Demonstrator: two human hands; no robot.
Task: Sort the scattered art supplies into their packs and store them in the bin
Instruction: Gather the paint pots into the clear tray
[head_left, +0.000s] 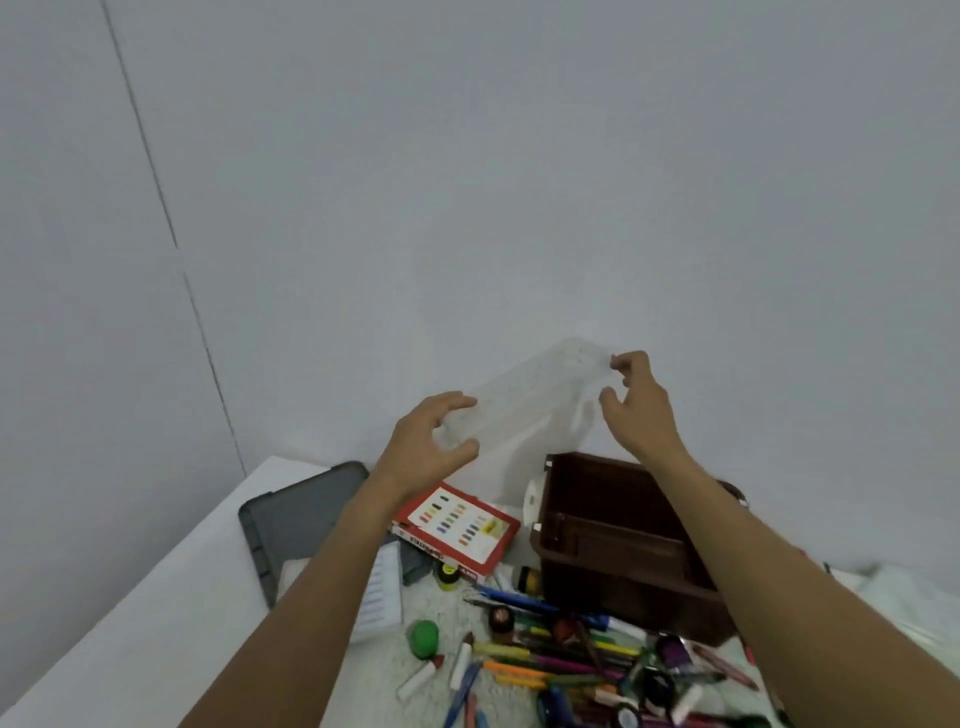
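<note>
Slippage threatens: your left hand (434, 441) curls round the lower end of the clear pouch (524, 410), your right hand (636, 402) pinches its top corner; flimsy plastic could slide free.

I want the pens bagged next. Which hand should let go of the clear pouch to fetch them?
Probably the right hand: it only pinches a corner of the clear pouch, while the left hand wraps its end, and the pens lie nearer the right arm.

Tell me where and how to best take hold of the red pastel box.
Probably pinch the red pastel box across its two long edges, coming down from above: it lies flat, and the brown bin stands close beside its right end.
</note>
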